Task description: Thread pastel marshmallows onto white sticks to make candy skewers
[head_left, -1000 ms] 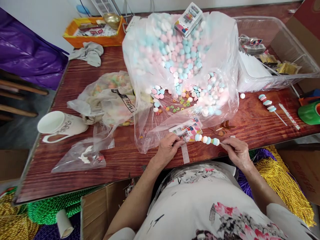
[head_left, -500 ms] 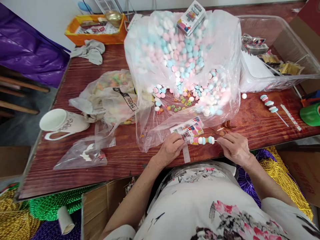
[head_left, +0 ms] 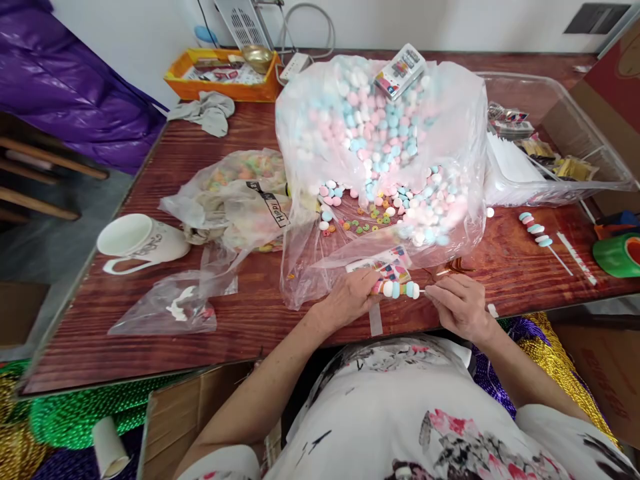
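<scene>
1. A large clear plastic bag of pink, blue and white round candies [head_left: 380, 133] is spread over the middle of the dark red wooden tabletop [head_left: 200, 173], its open mouth spilling toward the near edge.
2. A white ceramic mug [head_left: 143, 239] is seen lying on its side by the left edge.
3. The left hand [head_left: 350, 300] is closed in a pinch on the left end of a short skewer of threaded pastel candies [head_left: 399, 289], at a printed paper-and-plastic sleeve [head_left: 387, 263].
4. The right hand [head_left: 457, 303] is pinched on the skewer's bare right end.
5. The skewer is held just over the near edge, its long axis running left to right between the hands.
6. A finished candy skewer [head_left: 540, 233] lies toward the right edge.
</scene>
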`<action>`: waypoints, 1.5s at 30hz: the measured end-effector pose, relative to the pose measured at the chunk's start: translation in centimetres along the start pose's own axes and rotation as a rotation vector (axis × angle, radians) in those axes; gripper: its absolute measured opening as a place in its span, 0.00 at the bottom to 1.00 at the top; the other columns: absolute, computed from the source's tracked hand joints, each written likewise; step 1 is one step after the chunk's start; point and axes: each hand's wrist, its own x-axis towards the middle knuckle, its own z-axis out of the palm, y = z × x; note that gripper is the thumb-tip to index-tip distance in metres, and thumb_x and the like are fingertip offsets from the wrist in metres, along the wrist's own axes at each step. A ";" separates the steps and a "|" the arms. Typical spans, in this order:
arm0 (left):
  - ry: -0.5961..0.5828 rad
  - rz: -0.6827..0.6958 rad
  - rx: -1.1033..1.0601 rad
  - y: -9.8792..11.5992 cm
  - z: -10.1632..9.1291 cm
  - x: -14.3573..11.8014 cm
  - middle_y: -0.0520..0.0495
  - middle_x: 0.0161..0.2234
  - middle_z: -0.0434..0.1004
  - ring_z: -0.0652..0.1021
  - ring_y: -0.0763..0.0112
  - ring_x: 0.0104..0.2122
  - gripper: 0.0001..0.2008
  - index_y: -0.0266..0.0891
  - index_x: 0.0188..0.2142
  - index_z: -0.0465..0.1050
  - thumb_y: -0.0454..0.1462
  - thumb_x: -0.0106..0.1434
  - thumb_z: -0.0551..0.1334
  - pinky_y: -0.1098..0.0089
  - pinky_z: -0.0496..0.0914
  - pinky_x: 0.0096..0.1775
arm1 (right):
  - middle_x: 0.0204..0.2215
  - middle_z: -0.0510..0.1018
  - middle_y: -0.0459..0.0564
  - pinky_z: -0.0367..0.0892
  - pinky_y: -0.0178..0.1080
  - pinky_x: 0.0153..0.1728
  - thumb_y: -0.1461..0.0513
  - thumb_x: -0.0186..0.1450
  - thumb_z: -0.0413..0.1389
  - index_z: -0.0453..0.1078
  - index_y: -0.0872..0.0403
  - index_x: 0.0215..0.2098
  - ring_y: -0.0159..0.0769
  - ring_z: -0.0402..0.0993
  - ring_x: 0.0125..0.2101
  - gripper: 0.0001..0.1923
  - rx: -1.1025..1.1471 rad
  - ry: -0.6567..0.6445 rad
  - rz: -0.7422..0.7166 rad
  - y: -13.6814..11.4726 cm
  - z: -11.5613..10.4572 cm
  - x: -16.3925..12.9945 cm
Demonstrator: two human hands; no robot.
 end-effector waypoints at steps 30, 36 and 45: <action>-0.213 -0.334 -0.092 2.8 -1.5 0.3 0.53 0.25 0.71 0.69 0.71 0.23 0.12 0.40 0.28 0.66 0.40 0.54 0.69 0.71 0.55 0.26 | 0.24 0.73 0.47 0.49 0.41 0.30 0.68 0.67 0.50 0.70 0.56 0.33 0.34 0.58 0.26 0.07 -0.147 -0.366 -0.446 -1.3 -3.2 6.0; -0.218 -0.308 -0.119 3.5 -1.0 0.7 0.54 0.26 0.71 0.70 0.72 0.24 0.14 0.40 0.30 0.67 0.44 0.55 0.69 0.71 0.56 0.26 | 0.23 0.72 0.48 0.48 0.41 0.30 0.70 0.65 0.50 0.69 0.56 0.31 0.34 0.58 0.26 0.08 -0.163 -0.323 -0.379 -1.6 -2.5 5.7; -0.031 -0.227 0.176 2.8 -0.2 -0.9 0.45 0.32 0.74 0.75 0.61 0.34 0.03 0.39 0.35 0.66 0.33 0.60 0.60 0.65 0.65 0.33 | 0.24 0.73 0.46 0.47 0.42 0.30 0.70 0.63 0.52 0.68 0.54 0.33 0.34 0.61 0.24 0.06 -0.192 -0.412 -0.242 -1.2 -1.8 4.0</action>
